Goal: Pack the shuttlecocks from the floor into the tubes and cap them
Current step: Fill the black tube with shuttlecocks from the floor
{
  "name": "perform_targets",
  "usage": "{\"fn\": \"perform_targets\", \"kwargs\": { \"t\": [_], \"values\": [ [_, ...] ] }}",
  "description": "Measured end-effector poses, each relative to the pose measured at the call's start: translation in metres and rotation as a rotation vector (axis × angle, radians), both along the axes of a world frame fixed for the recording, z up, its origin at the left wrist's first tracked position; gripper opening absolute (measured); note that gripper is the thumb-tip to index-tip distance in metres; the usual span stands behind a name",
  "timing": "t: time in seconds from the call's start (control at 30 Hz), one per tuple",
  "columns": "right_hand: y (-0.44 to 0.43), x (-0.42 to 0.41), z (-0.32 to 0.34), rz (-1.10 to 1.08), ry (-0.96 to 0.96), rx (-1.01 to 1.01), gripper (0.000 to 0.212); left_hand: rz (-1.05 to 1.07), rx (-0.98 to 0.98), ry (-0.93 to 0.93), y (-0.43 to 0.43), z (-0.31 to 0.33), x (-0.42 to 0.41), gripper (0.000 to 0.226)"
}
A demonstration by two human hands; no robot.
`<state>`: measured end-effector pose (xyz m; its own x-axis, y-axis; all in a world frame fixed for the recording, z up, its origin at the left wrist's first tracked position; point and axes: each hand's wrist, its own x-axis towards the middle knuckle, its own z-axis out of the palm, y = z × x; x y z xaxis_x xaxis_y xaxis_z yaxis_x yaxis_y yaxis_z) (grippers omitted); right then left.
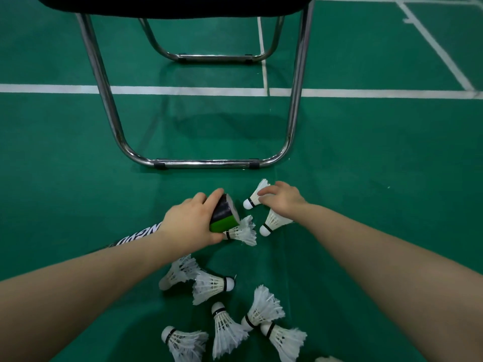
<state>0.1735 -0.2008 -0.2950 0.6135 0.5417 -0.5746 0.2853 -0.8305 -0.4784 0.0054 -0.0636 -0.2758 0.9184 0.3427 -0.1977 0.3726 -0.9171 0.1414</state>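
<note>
My left hand (pixel 192 220) is wrapped round the mouth end of a black-and-green cardboard tube (pixel 222 211) with white lettering. My fingers lie over the top and my thumb underneath. The open mouth is tipped towards the right, and the rest of the tube runs back under my forearm. Just below that mouth a white feather shuttlecock (pixel 241 231) lies on the green court floor (pixel 78 178). I cannot tell whether it touches the tube.

Next across is a second shuttlecock (pixel 254 198), its rounded cork nose pointing left at the tube. My right hand (pixel 283 199) has its fingers curled over the feather skirt, with little of the hand open. A third shuttlecock (pixel 274 222) lies just beneath that wrist, cork down-left. Nearer me, between my forearms, six or so loose shuttlecocks (pixel 224 327) lie scattered, some touching. Beyond everything stands a chrome-framed chair (pixel 206 163).

I judge these to weigh almost nothing. The feathers are thin and brittle and would bend or snap under a squeeze, while the cork is the firm part. I would hold lightly, low on the skirt near the black band or by the cork itself, and feed each one in nose first. The tube looks stiff, light and smooth, so one hand close to the mouth should keep it steady.
</note>
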Motion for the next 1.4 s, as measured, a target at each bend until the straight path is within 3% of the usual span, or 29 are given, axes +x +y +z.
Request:
{"fn": "perform_targets", "kwargs": {
  "t": [0.2,0.33,0.6,0.77,0.9,1.1,1.2,1.3,1.4],
  "values": [
    [0.005,-0.008,0.004,-0.139,0.182,0.134,0.038,-0.001,0.001,-0.019,0.000,-0.006,0.000,0.089],
    [0.002,-0.013,0.028,-0.311,0.252,0.375,0.033,0.021,0.011,-0.001,0.005,-0.008,0.000,0.091],
    [0.001,-0.024,0.052,-0.252,0.223,0.596,0.027,0.097,-0.002,0.002,0.014,-0.006,-0.004,0.090],
    [0.006,-0.037,0.054,-0.125,0.286,0.547,0.028,0.097,-0.014,-0.009,0.013,-0.002,-0.004,0.090],
    [0.014,-0.056,0.045,-0.106,0.492,0.528,0.029,0.081,-0.031,-0.033,0.005,0.004,0.003,0.091],
    [0.015,-0.054,0.031,0.002,0.806,0.436,0.072,-0.043,-0.026,-0.087,-0.017,0.010,0.009,0.091],
    [0.006,-0.051,0.024,0.093,0.937,0.399,0.056,-0.140,0.032,-0.079,-0.022,0.008,0.007,0.090],
    [0.004,-0.055,0.019,-0.108,0.816,0.495,0.054,-0.144,0.044,-0.070,-0.021,0.007,0.009,0.091],
    [-0.004,-0.048,0.021,-0.237,0.437,0.475,0.028,-0.106,0.048,-0.047,-0.016,0.002,0.007,0.092]
  ]
}}
